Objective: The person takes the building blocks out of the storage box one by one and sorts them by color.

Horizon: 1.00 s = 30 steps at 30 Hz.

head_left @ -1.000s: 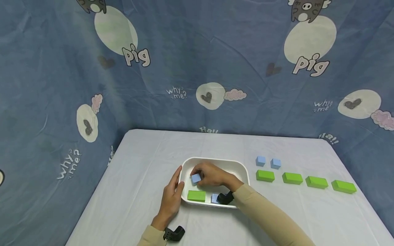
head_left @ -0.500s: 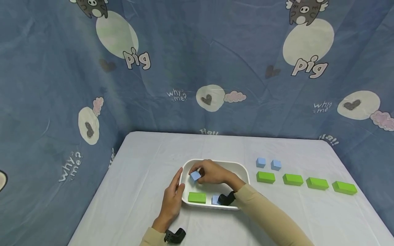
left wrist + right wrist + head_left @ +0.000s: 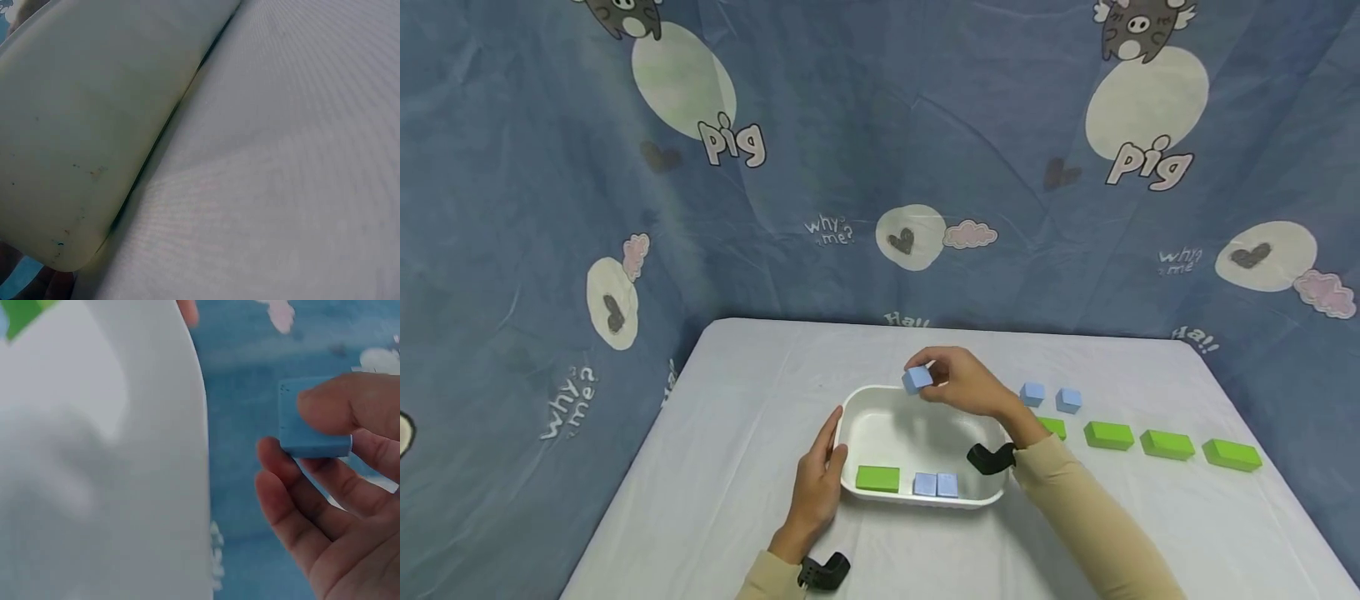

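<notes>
Blue cube point(image 3: 917, 380) is pinched in fingers of R hand point(image 3: 967, 383) nr far rim of white tray point(image 3: 895, 429), L hand point(image 3: 815, 485) w/ fingers extended against its L end, green block point(image 3: 877, 478) & 2 blue cubes point(image 3: 925, 484) inside.

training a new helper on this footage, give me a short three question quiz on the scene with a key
1. Count: how many blue cubes lie inside the white tray?

2. True or false: in the head view, the green block in the tray lies to the left of those cubes.

3. What does the right hand pinch?
a) the tray's rim
b) a blue cube
c) nothing

Key: 1. two; 2. true; 3. b
</notes>
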{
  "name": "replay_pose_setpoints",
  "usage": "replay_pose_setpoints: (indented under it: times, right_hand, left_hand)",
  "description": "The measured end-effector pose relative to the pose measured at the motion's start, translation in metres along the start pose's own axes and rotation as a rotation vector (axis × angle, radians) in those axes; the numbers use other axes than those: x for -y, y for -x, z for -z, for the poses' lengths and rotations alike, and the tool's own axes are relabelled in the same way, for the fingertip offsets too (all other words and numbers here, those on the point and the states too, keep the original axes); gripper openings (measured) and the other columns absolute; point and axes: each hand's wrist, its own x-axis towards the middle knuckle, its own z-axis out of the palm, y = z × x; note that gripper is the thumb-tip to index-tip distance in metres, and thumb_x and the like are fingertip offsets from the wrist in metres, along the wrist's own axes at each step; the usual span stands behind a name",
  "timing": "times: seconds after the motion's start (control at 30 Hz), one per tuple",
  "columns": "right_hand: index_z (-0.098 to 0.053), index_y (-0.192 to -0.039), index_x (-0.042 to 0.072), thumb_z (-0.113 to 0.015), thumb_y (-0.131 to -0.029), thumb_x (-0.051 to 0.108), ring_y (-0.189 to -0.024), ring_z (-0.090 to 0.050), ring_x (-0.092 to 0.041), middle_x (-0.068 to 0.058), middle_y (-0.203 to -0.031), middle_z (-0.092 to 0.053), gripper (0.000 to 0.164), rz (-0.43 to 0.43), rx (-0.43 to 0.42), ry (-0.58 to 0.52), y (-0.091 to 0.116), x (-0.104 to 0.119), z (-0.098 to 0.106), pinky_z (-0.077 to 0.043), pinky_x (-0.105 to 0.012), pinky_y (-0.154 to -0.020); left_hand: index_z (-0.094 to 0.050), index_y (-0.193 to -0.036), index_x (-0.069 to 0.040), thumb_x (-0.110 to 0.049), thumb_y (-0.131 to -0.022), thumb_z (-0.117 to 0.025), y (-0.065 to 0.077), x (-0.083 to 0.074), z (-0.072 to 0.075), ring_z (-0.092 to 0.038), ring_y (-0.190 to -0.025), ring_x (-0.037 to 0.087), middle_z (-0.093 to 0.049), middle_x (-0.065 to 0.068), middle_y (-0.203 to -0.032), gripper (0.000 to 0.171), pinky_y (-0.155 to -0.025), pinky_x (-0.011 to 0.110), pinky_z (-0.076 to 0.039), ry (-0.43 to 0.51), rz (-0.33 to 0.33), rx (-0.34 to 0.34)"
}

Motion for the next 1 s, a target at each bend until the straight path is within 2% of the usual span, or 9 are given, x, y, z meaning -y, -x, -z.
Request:
replay_pose_setpoints:
  times: [0.13, 0.23, 0.43, 0.57, 1.0]
  right_hand:
    - [-0.072, -0.118, 0.009, -0.075, -0.084, -0.004, -0.083, -0.068, -0.02, -0.006, -0.104, -0.071, 0.036, -0.058, -0.082, 0.04, 0.013, -0.007, 0.018, -0.058, -0.037, -0.077]
    - [-0.071, -0.119, 0.008, -0.074, -0.084, -0.004, -0.083, -0.068, -0.021, -0.008, -0.108, -0.07, 0.037, -0.098, -0.115, 0.052, 0.024, -0.013, 0.028, -0.057, -0.036, -0.076]
    - [-0.07, -0.123, 0.004, -0.075, -0.085, -0.003, -0.087, -0.069, -0.024, -0.013, -0.11, -0.07, 0.039, -0.159, -0.152, 0.02, 0.042, -0.02, 0.047, -0.058, -0.037, -0.079]
    - [-0.068, -0.125, 0.002, -0.075, -0.086, -0.002, -0.091, -0.069, -0.028, -0.015, -0.111, -0.07, 0.041, -0.188, -0.164, 0.0, 0.051, -0.026, 0.059, -0.057, -0.036, -0.078]
    - [-0.07, -0.123, 0.007, -0.077, -0.085, 0.002, -0.091, -0.068, -0.027, -0.011, -0.107, -0.071, 0.039, -0.259, -0.212, 0.06, 0.074, -0.044, 0.088, -0.058, -0.037, -0.076]
  left_hand:
    - [-0.038, -0.159, -0.017, -0.011, -0.107, -0.05, -0.001, 0.0, 0.001, -0.061, -0.123, 0.022, -0.046, 0.005, -0.155, 0.054, -0.105, 0.015, -0.04, -0.001, 0.009, -0.018]
    - [-0.038, -0.159, -0.016, -0.01, -0.106, -0.05, -0.001, -0.001, 0.001, -0.062, -0.121, 0.023, -0.046, 0.005, -0.155, 0.054, -0.103, 0.011, -0.038, 0.009, 0.012, -0.018]
    - [-0.039, -0.158, -0.016, -0.008, -0.107, -0.049, 0.0, 0.0, -0.001, -0.059, -0.127, 0.025, -0.044, 0.006, -0.156, 0.053, -0.105, 0.009, -0.035, 0.038, 0.02, -0.011]
    - [-0.039, -0.158, -0.016, -0.008, -0.107, -0.049, 0.001, 0.0, -0.002, -0.06, -0.124, 0.026, -0.044, 0.006, -0.156, 0.053, -0.103, 0.008, -0.036, 0.038, 0.02, -0.011]
    - [-0.037, -0.159, -0.013, -0.006, -0.106, -0.049, 0.001, -0.004, -0.002, -0.056, -0.13, 0.027, -0.043, 0.008, -0.157, 0.054, -0.106, 0.009, -0.034, 0.006, 0.005, -0.013]
